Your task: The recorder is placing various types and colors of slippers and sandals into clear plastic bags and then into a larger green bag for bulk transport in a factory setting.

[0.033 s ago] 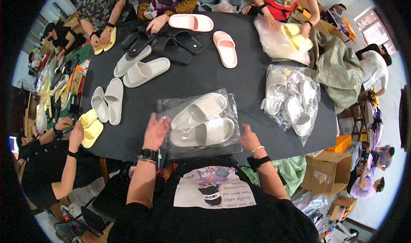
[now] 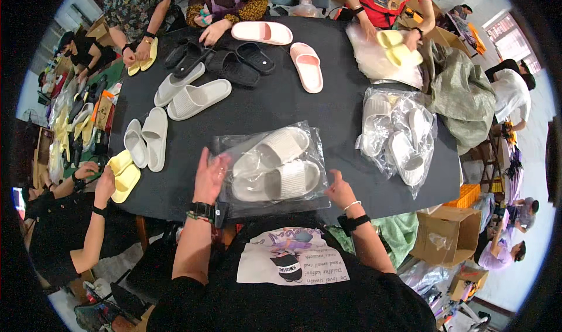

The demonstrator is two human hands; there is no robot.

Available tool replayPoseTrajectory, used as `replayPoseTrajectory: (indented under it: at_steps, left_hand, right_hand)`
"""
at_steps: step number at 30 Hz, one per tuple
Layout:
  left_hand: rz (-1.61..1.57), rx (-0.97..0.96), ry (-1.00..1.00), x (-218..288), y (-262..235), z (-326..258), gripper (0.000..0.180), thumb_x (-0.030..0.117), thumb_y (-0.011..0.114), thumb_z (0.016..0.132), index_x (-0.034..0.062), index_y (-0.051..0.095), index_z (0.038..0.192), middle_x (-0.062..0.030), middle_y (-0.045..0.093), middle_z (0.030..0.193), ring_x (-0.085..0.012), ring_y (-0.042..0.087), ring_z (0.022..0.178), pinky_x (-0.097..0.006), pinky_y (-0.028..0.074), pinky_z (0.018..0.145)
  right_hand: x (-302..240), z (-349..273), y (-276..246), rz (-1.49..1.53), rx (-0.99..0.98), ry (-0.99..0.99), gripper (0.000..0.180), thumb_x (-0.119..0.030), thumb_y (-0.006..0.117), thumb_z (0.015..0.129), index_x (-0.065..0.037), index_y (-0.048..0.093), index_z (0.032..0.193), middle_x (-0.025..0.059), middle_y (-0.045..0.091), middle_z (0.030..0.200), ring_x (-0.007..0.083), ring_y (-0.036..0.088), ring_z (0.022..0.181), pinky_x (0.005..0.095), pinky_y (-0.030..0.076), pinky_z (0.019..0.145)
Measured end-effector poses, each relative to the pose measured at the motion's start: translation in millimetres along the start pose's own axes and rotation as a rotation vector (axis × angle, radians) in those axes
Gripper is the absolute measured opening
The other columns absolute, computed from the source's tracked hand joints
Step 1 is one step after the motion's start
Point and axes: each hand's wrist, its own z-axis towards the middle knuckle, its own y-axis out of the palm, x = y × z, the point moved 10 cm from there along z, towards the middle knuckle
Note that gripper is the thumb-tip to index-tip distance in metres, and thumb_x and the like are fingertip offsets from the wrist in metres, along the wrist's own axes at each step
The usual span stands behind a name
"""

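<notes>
A pair of light grey slippers [image 2: 281, 162] lies side by side in a clear plastic bag [image 2: 240, 208] on the dark table in front of me. My left hand [image 2: 211, 177] is at the bag's left edge, palm turned toward it, fingers stretched and apart. At the right edge of the bag is my right hand [image 2: 341, 192], its index finger extended and the thumb apart from it. Neither hand grips the slippers. Whether the right fingertips touch the plastic, I cannot tell.
Bagged grey slippers [image 2: 399, 136] lie to the right, near a green woven sack [image 2: 462, 92]. Loose grey slippers [image 2: 199, 99], black slippers [image 2: 234, 67] and pink slippers [image 2: 307, 68] are spread farther off. Co-workers around the table handle yellow slippers [image 2: 124, 180]. A cardboard box [image 2: 448, 235] stands below right.
My left hand has shifted slightly up and its fingers are straighter. Across the table at the right, a co-worker's yellow slippers have moved a little. The bagged pair stays in place.
</notes>
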Motion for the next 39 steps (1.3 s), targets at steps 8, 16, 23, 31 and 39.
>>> replayPoseTrajectory:
  at_steps: [8,16,23,31,39]
  left_hand:
    - [0.259,-0.279,0.042,38.0,79.1,16.7,0.055,0.002,0.047,0.098,0.0068,0.027,0.148,-0.0214,0.060,0.120,-0.0289,0.065,0.101,-0.036,0.055,0.089]
    - [0.145,0.034,-0.213,4.2,-2.1,29.6,0.058,0.027,0.049,0.100,0.0065,0.024,0.148,-0.0248,0.057,0.124,-0.0375,0.066,0.095,-0.041,0.057,0.078]
    - [0.301,0.063,-0.313,19.7,-10.4,4.2,0.082,0.067,0.038,0.093,-0.0012,0.028,0.137,-0.0214,0.061,0.112,-0.0337,0.068,0.088,-0.041,0.057,0.074]
    - [0.733,-0.017,-0.259,-8.2,-20.8,-12.9,0.050,0.020,0.070,0.088,0.0018,0.047,0.128,-0.0115,0.068,0.096,-0.0191,0.069,0.076,-0.026,0.050,0.063]
    - [0.958,-0.009,-0.209,3.8,-28.9,-14.5,0.023,0.022,0.060,0.094,0.0020,0.058,0.105,-0.0095,0.069,0.081,-0.0164,0.066,0.062,-0.023,0.042,0.050]
  right_hand:
    - [-20.4,-35.0,18.5,0.000,-0.037,-0.128,0.069,-0.005,0.066,0.077,-0.005,0.028,0.135,0.0208,0.065,0.076,0.0422,0.065,0.075,0.0499,0.051,0.070]
    - [-9.8,-24.0,33.7,-0.106,-0.188,-0.029,0.070,-0.013,0.071,0.078,-0.005,0.029,0.135,0.0240,0.066,0.089,0.0443,0.064,0.087,0.0516,0.051,0.076]
    - [-86.9,12.7,-32.5,-0.370,0.061,-0.444,0.076,-0.025,0.079,0.073,-0.004,0.041,0.135,0.0221,0.044,0.140,0.0436,0.047,0.123,0.0435,0.043,0.101]
    - [-65.7,115.5,-4.7,-0.193,-0.025,-0.503,0.059,-0.017,0.069,0.081,-0.006,0.046,0.135,0.0175,0.045,0.142,0.0401,0.046,0.126,0.0434,0.039,0.106]
    - [-81.4,128.5,6.5,-0.663,-0.235,-0.261,0.100,-0.029,0.076,0.077,-0.019,0.013,0.154,0.0078,0.016,0.160,0.0384,0.022,0.143,0.0571,0.029,0.110]
